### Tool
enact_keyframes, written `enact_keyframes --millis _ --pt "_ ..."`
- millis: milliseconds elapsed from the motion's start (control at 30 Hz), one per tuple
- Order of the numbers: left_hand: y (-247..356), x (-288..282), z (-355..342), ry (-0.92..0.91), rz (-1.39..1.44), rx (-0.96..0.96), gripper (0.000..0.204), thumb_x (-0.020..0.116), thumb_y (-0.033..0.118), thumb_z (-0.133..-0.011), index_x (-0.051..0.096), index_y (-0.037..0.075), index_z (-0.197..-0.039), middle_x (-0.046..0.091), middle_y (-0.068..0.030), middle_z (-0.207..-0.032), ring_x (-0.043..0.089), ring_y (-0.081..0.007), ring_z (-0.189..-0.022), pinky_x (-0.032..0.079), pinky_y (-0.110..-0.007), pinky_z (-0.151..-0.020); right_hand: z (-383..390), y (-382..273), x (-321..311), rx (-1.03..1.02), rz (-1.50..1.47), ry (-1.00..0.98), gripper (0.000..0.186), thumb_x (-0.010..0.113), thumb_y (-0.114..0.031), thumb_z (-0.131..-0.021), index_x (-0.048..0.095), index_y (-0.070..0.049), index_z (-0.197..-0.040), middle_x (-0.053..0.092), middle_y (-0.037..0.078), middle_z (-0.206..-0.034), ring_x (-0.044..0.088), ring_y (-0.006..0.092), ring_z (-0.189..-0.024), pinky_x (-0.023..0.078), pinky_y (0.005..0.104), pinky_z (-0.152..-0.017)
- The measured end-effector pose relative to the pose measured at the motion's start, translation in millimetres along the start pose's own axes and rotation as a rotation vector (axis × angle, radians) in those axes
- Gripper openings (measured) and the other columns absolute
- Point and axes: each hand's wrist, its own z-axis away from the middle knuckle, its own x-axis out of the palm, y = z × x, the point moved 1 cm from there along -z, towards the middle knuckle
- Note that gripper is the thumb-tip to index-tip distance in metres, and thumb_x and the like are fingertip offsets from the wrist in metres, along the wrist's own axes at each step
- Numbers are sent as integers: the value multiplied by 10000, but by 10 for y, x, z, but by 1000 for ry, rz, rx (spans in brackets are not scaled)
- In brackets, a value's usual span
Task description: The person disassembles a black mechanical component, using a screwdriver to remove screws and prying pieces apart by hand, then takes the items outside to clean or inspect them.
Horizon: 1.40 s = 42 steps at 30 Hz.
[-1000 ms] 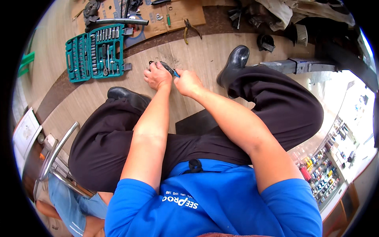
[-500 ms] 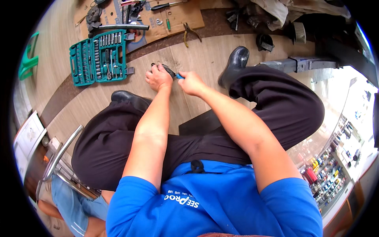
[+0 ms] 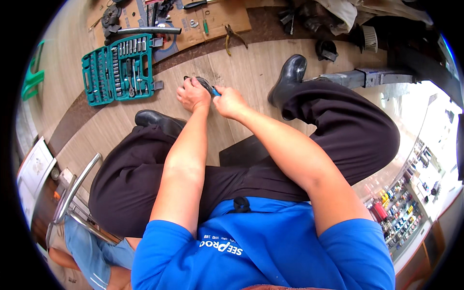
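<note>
My left hand (image 3: 193,96) is closed on a dark curved part (image 3: 205,82), held low over the wood-look floor between my boots. My right hand (image 3: 228,101) grips a blue-handled tool (image 3: 215,92) against that part; its working end is too small to make out. An open teal socket set (image 3: 116,72) lies left of my hands. Beyond them, yellow-handled pliers (image 3: 230,37) lie near a cardboard sheet (image 3: 217,19) bearing a metal tube (image 3: 154,30), a green-handled screwdriver (image 3: 206,26) and several dark metal parts.
A grey metal beam (image 3: 386,77) runs right of my right boot (image 3: 287,79). A black housing (image 3: 326,50) and white blower wheel (image 3: 369,40) lie behind it. At left are a green plastic stool (image 3: 34,79), a chrome frame (image 3: 72,188) and another person's leg in blue cloth (image 3: 87,251).
My right hand has shifted slightly left, toward my left hand, over the last half second. Both hands still hold the same items; otherwise only the camera view has moved slightly.
</note>
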Motion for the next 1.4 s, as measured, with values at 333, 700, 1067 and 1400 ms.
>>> enact_keyframes --millis 333,700,1067,1400 --pt "14 -50 4 -37 32 -15 333 525 422 -946 648 182 -1141 569 -188 -1138 533 -413 -1070 455 -507 -913 53 -101 -2 -19 67 27 521 500 -166 -846 546 -46 -1350 654 251 -1134 654 359 -1045 502 394 -922" --pt "-5 -18 7 -7 26 13 331 528 416 -944 653 186 -1147 579 -186 -1122 548 -419 -1053 469 -513 -887 135 -190 9 85 111 27 495 513 -191 -865 550 -70 -1343 666 269 -1056 656 396 -998 521 450 -892" --pt "116 -42 72 -10 47 -28 318 549 410 -935 666 179 -1120 585 -179 -1078 555 -412 -1037 476 -519 -860 252 74 447 120 196 113 498 476 -204 -923 467 -142 -1418 681 269 -978 671 412 -943 530 511 -835" --pt "149 16 -15 -5 48 -21 339 538 420 -942 657 168 -1135 588 -192 -1083 561 -423 -1023 471 -516 -874 140 -38 -145 14 68 45 512 517 -219 -870 545 -92 -1365 620 235 -1227 598 348 -1166 462 413 -1020"
